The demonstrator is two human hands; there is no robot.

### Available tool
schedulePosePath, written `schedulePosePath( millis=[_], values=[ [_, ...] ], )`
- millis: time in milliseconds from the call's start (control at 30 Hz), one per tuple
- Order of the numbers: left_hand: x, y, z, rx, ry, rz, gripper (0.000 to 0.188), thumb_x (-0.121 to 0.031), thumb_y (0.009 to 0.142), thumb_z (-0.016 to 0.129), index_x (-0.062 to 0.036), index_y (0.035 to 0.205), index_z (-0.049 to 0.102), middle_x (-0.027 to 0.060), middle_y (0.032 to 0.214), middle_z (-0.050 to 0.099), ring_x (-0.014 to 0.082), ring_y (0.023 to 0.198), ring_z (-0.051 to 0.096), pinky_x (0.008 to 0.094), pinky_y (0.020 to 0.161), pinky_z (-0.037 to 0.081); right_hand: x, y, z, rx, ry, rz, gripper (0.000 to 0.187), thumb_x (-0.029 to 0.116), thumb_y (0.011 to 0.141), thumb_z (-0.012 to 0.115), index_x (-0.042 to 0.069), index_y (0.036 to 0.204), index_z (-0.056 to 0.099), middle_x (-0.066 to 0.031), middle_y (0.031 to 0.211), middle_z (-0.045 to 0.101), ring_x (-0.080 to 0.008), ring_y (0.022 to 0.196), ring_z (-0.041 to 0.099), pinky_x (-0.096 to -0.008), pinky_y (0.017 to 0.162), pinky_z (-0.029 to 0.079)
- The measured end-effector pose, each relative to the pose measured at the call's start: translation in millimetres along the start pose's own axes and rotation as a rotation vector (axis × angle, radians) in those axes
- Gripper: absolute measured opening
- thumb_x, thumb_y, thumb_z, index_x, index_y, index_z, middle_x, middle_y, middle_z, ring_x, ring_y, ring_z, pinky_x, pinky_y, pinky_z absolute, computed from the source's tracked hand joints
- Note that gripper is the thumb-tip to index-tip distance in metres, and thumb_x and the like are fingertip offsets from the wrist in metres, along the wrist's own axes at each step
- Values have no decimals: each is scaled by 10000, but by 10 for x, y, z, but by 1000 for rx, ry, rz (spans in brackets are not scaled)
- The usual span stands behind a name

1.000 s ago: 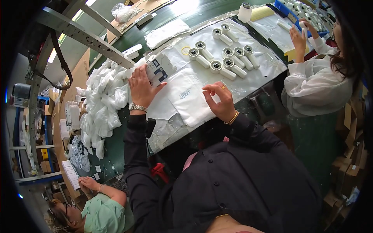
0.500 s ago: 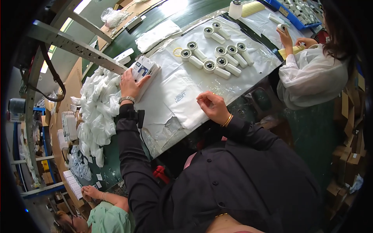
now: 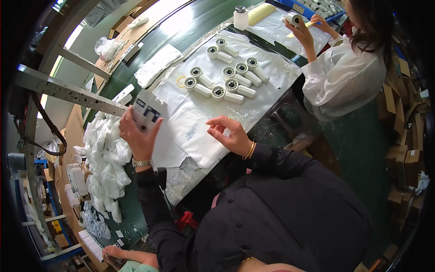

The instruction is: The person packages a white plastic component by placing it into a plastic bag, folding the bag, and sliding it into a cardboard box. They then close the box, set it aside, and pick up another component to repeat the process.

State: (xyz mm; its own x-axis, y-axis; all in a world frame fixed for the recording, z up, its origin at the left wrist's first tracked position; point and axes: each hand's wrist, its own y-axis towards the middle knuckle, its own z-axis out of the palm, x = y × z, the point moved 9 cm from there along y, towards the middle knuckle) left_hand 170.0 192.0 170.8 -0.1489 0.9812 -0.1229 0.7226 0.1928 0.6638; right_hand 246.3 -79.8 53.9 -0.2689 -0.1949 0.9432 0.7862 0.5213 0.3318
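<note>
My left hand (image 3: 139,141) grips a flat white box (image 3: 158,105) with dark printing, its thumb and fingers at opposite edges. The box is tilted over the left part of the white-covered table. My right hand (image 3: 230,137) holds nothing; its fingers are bent, with a gap between thumb and forefinger. Below and beside it lies a flat white bag (image 3: 192,130) with blue-grey print. Beyond the bag, several white handheld fans (image 3: 218,93) with round heads and short handles lie on the white sheet (image 3: 176,147).
A heap of white bags (image 3: 108,152) lies left, beneath a metal frame bar (image 3: 68,93). A yellow band (image 3: 181,81) and folded white cloth (image 3: 158,65) lie farther back. At the right, a co-worker (image 3: 346,77) holds a white part. Another person's hands (image 3: 115,253) show lower left.
My left hand has come nearer and lifted and tilted the box. My right hand's fingers have opened from a pinch. The view has shifted, and the co-worker's hands have risen.
</note>
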Motion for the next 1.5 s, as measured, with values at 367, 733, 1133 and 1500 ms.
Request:
schedulePosePath(
  millis=[367,733,1133,1500],
  values=[
    [-1166,-959,-140,268,-249,-19,999,-402,704,954,-65,1530,504,122,1391,583,327,1287,538,484,1150,351,162,20,320,288,437,239,469,25,1008,656,42,1470,578,-40,1035,714,-56,933,630,-245,815,526],
    [-1306,-1038,-200,340,-248,70,969,-309,677,938,-70,1520,525,103,1386,595,310,1296,560,516,1203,336,194,36,247,482,231,319,350,-55,953,584,40,1283,650,-13,875,715,-35,726,606,-201,680,490],
    [-1384,-1103,-174,297,-487,-72,715,-207,747,925,-11,1370,636,166,1174,680,378,1081,670,485,954,537,147,-5,327,662,329,288,345,30,974,741,18,1302,638,-22,1110,734,-92,1091,663,-310,923,565],
    [-1224,-851,-230,36,-405,-222,680,-191,769,913,-1,1351,618,183,1195,688,396,1053,667,455,902,540,205,-60,457,280,563,309,448,108,975,799,-2,1359,595,-69,1163,734,-155,1065,715,-322,956,585]
  ],
)
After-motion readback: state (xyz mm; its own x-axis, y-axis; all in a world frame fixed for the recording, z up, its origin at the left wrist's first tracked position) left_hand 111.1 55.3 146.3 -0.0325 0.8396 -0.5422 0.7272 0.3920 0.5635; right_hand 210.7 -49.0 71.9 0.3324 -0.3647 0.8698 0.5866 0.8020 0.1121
